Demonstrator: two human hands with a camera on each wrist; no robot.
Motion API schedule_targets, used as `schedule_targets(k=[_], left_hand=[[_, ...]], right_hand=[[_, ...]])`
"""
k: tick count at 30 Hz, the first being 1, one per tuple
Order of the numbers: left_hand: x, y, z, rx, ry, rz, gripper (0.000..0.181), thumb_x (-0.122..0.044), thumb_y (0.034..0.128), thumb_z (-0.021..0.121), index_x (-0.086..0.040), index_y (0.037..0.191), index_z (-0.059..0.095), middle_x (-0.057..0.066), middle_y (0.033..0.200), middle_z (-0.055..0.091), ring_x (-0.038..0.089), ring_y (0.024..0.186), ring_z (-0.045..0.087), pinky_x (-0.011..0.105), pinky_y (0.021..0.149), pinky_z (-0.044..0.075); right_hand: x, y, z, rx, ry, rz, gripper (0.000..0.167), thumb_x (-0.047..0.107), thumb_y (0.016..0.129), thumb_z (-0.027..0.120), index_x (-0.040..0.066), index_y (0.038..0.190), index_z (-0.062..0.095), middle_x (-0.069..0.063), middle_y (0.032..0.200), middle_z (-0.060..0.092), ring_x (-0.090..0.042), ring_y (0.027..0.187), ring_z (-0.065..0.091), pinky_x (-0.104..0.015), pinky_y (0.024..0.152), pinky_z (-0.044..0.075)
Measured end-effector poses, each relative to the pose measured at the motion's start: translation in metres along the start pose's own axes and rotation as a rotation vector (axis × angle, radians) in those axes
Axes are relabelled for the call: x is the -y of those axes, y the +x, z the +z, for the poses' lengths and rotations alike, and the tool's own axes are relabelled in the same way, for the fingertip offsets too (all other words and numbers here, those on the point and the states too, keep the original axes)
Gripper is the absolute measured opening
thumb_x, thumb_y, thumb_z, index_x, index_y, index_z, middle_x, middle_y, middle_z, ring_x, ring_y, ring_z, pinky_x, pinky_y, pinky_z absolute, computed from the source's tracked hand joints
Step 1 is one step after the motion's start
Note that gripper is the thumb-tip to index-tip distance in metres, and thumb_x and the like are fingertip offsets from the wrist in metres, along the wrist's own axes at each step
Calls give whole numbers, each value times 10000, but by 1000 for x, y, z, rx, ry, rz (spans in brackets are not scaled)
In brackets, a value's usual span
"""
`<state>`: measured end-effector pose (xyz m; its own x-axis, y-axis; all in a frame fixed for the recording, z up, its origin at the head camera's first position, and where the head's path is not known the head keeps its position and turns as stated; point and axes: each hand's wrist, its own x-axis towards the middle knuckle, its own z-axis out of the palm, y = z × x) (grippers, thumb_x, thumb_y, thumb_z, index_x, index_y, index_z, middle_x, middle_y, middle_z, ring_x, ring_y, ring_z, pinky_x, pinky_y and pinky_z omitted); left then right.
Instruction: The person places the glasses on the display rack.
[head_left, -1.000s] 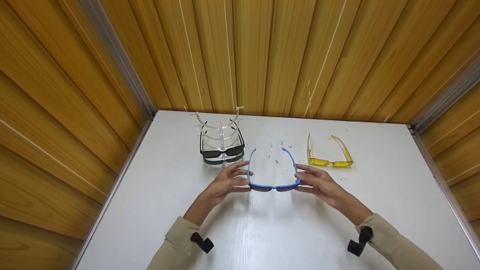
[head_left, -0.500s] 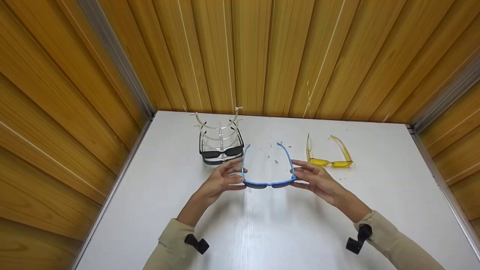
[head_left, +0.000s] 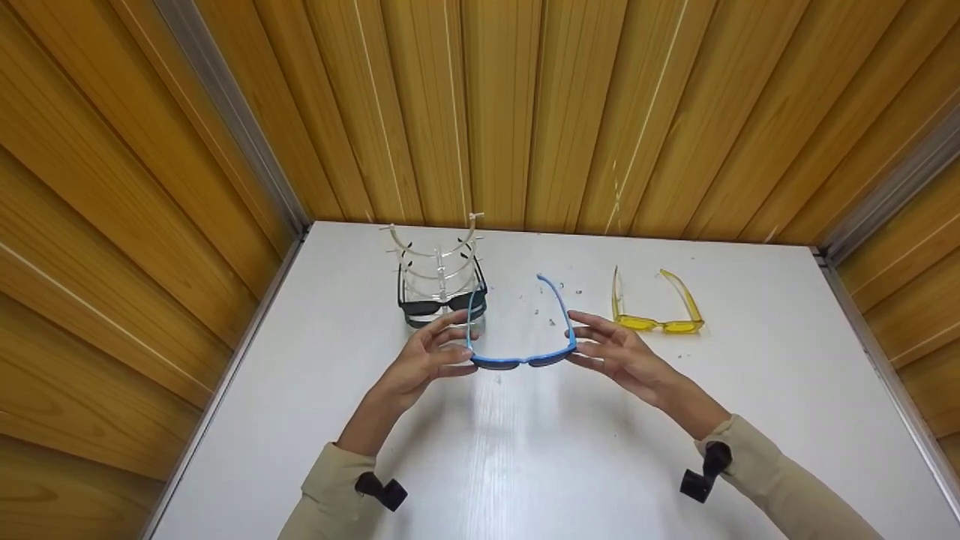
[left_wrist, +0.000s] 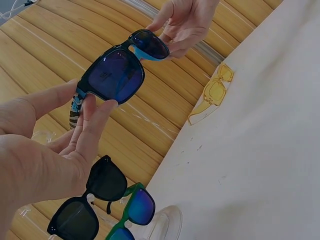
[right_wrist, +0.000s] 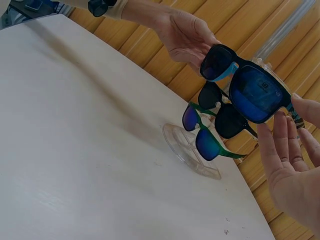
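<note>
The blue-framed sunglasses [left_wrist: 120, 72] are held in the air above the worktop [head_left: 570, 465], left of its middle, lenses toward the near edge and temple arms spread toward the far edge. Each side is pinched close to a hinge: one between the thumb and fingers of the left hand [head_left: 415, 362], the other between those of the right hand [head_left: 630, 360]. Behind the left hand, toward the worktop's far left corner, a clear stand [head_left: 441, 271] is placed, on which black sunglasses [right_wrist: 231, 121] are carried above a green-framed pair [right_wrist: 206, 142]. Yellow sunglasses [left_wrist: 215, 93] are laid toward the far right corner, temple arms open.

A light, fairly stiff plastic frame is to be expected, with some give where the temple arms are spread. The hinges are judged the weakest part, and the glossy lenses would probably be slippery and easily smudged. The frame is best taken at both front corners, as is done here, with a gentle, even pinch and without the lenses being pressed.
</note>
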<state>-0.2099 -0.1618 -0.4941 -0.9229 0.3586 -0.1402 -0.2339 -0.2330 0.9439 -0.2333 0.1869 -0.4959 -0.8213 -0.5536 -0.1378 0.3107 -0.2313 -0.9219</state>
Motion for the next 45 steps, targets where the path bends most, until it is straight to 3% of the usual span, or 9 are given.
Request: schedule_targets(k=[8,17,23,35,45], left_hand=[[-7,-8,-4,-23,5,9,765,28,890,710,-21,1561,346,168,1339,600,148,1018,698,479,944,617],[-14,-15,-12,-31,41,42,741,-11,906,717,-44,1555,360,38,1258,636,174,1079,687,472,948,616],[-18,-20,-15,-44,34,52,772,2,904,709,-27,1572,324,111,1312,613,162,1076,692,478,955,611],[-22,-28,-25,-61,28,59,738,12,916,696,-51,1564,350,80,1278,627,188,1090,702,468,946,617],[-23,-35,-31,-92,25,71,779,21,905,696,-21,1578,306,63,1244,614,177,1063,698,467,933,621]], right_hand=[[-1,8,8,18,24,-11,524,-18,999,585,41,1507,473,-50,1290,640,-172,1156,681,-410,1096,532],[1,16,18,28,56,-28,477,-43,991,580,76,1451,547,-24,1238,666,-152,1108,695,-433,1101,528],[2,22,25,44,73,-32,458,-36,994,583,88,1435,570,-28,1245,674,-159,1113,700,-446,1113,513],[2,30,37,23,52,-15,482,-17,996,594,47,1467,520,-23,1235,668,-157,1116,695,-415,1087,541],[1,38,43,65,37,-25,561,0,983,621,-15,1513,435,-36,1266,655,-181,1161,679,-419,1103,527]])
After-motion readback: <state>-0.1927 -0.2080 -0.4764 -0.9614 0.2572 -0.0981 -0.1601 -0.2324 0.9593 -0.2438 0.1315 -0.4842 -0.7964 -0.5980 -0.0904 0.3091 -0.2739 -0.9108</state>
